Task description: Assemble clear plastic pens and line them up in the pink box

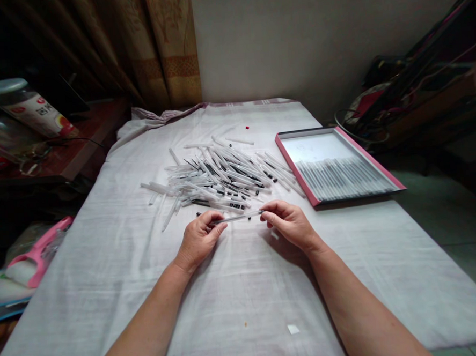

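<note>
A slim translucent pen [240,217] lies level between my two hands, just in front of a loose heap. My left hand [201,235] pinches one end of it between thumb and fingers. At its other end, which looks dark, my right hand [288,223] is closed with thumb and fingertips. Behind them spreads the heap of clear pen barrels, dark refills and small black caps [217,174]. To the right, a shallow box [312,195] with pink sides holds a row of pens [343,177] side by side; its far part shows a white bottom.
White cloth [244,285] covers the table. A small red cap [247,127] lies beyond the heap, and a white scrap [293,329] near the front edge. At left are a dark red side table [75,161] with a lidded jar [32,107] and a pink-handled item [41,254].
</note>
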`<state>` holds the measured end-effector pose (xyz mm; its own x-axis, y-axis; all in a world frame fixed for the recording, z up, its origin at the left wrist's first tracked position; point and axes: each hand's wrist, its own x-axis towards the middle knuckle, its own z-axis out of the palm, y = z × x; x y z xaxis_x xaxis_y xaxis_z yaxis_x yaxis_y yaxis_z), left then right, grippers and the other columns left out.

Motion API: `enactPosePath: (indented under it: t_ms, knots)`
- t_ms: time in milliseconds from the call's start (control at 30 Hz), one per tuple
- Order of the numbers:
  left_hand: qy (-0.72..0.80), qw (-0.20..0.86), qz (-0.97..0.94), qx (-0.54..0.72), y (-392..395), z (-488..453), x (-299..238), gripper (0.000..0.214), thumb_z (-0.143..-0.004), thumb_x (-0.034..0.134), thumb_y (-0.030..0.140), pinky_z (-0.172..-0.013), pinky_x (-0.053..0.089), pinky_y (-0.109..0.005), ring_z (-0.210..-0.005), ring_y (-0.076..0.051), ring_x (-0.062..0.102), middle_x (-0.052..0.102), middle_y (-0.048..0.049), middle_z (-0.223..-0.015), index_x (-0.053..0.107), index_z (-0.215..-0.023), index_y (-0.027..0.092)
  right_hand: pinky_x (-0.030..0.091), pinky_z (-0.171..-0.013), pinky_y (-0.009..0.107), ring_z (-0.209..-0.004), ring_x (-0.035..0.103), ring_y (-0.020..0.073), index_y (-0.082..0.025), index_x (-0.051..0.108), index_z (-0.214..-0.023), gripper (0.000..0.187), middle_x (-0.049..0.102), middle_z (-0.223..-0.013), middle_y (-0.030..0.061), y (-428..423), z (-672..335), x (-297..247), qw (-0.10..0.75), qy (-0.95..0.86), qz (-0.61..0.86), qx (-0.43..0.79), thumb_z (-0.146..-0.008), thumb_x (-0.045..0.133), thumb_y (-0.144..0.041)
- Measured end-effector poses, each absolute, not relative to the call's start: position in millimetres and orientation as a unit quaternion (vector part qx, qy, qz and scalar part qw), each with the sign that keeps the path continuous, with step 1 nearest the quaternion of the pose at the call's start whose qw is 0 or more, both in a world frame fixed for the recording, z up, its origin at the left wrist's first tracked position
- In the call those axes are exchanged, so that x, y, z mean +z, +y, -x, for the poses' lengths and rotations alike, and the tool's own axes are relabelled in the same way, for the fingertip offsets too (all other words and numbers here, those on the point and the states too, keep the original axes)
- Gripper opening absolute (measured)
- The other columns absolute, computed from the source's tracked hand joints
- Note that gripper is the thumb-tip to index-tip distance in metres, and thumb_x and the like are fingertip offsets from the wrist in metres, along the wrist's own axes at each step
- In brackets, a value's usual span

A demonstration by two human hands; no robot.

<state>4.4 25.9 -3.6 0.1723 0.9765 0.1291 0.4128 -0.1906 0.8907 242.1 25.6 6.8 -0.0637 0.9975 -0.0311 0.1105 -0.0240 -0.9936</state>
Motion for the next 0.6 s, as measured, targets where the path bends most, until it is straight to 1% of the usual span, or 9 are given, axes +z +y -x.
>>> enactPosePath:
  t_ms: [233, 300, 367, 433, 500, 533, 600]
  knots:
    - [0.518, 0.299, -0.686, 0.415, 24.5, -5.7, -4.1, 0.007, -0.081, 0.065, 0.025, -0.065, 0.048, -0.022, -0.068, -0.012, 0.06, 0.067, 0.0001, -0.081, 0.067, -0.086, 0.02, 0.038, -0.042, 0.021, -0.048, 0.051, 0.0097, -0.017, 0.063, -0.072, 0.03, 0.065, -0.063, 0.0012, 27.2, -244.7, 6.7, 0.4, -0.509, 0.547, 0.531, -0.071, 0.068, -0.046]
    - [0.515, 0.29, -0.693, 0.413, 24.5, -5.2, -4.3, 0.007, -0.082, 0.065, 0.024, -0.065, 0.048, -0.021, -0.068, -0.011, 0.06, 0.067, 0.0006, -0.08, 0.066, -0.087, 0.02, 0.039, -0.042, 0.021, -0.049, 0.053, 0.0102, -0.017, 0.063, -0.072, 0.03, 0.065, -0.063, 0.0017, 27.5, -247.0, 5.2, 0.388, -0.515, 0.548, 0.533, -0.073, 0.066, -0.047]
    - [0.512, 0.284, -0.701, 0.407, 24.5, -4.7, -5.0, 0.006, -0.082, 0.066, 0.023, -0.064, 0.048, -0.021, -0.067, -0.011, 0.06, 0.067, 0.0012, -0.079, 0.066, -0.087, 0.02, 0.043, -0.046, 0.022, -0.052, 0.056, 0.0114, -0.017, 0.065, -0.081, 0.029, 0.068, -0.069, 0.0031, 27.0, -247.7, 3.3, 0.385, -0.532, 0.541, 0.524, -0.077, 0.064, -0.045]
    - [0.506, 0.285, -0.711, 0.396, 23.8, -5.1, -5.9, 0.005, -0.083, 0.066, 0.023, -0.062, 0.048, -0.02, -0.066, -0.01, 0.06, 0.067, 0.0013, -0.08, 0.066, -0.087, 0.02, 0.048, -0.053, 0.024, -0.063, 0.063, 0.014, -0.018, 0.067, -0.102, 0.033, 0.072, -0.086, 0.0061, 25.0, -245.5, 1.3, 0.389, -0.579, 0.523, 0.489, -0.079, 0.064, -0.041]
    - [0.489, 0.288, -0.729, 0.382, 22.0, -6.7, -6.7, 0.006, -0.084, 0.066, 0.023, -0.061, 0.048, -0.019, -0.066, -0.01, 0.06, 0.067, 0.0008, -0.081, 0.065, -0.089, 0.019, 0.052, -0.065, 0.027, -0.08, 0.066, 0.0171, -0.022, 0.063, -0.121, 0.043, 0.071, -0.102, 0.0076, 21.8, -240.2, -0.4, 0.38, -0.658, 0.494, 0.422, -0.08, 0.066, -0.034]
    - [0.478, 0.288, -0.74, 0.376, 20.9, -7.8, -7.0, 0.007, -0.084, 0.066, 0.023, -0.061, 0.048, -0.019, -0.066, -0.01, 0.06, 0.067, 0.0005, -0.082, 0.065, -0.09, 0.019, 0.052, -0.07, 0.029, -0.085, 0.066, 0.0183, -0.023, 0.063, -0.122, 0.042, 0.071, -0.104, 0.0075, 20.1, -237.0, -1.1, 0.366, -0.701, 0.48, 0.38, -0.081, 0.066, -0.032]
    - [0.46, 0.282, -0.757, 0.367, 19.0, -9.7, -7.5, 0.009, -0.085, 0.065, 0.024, -0.062, 0.049, -0.02, -0.065, -0.01, 0.06, 0.067, 0.0001, -0.083, 0.065, -0.093, 0.02, 0.051, -0.073, 0.03, -0.085, 0.066, 0.0192, -0.023, 0.069, -0.113, 0.029, 0.071, -0.096, 0.0072, 17.3, -231.1, -2.3, 0.327, -0.768, 0.463, 0.297, -0.085, 0.063, -0.03]
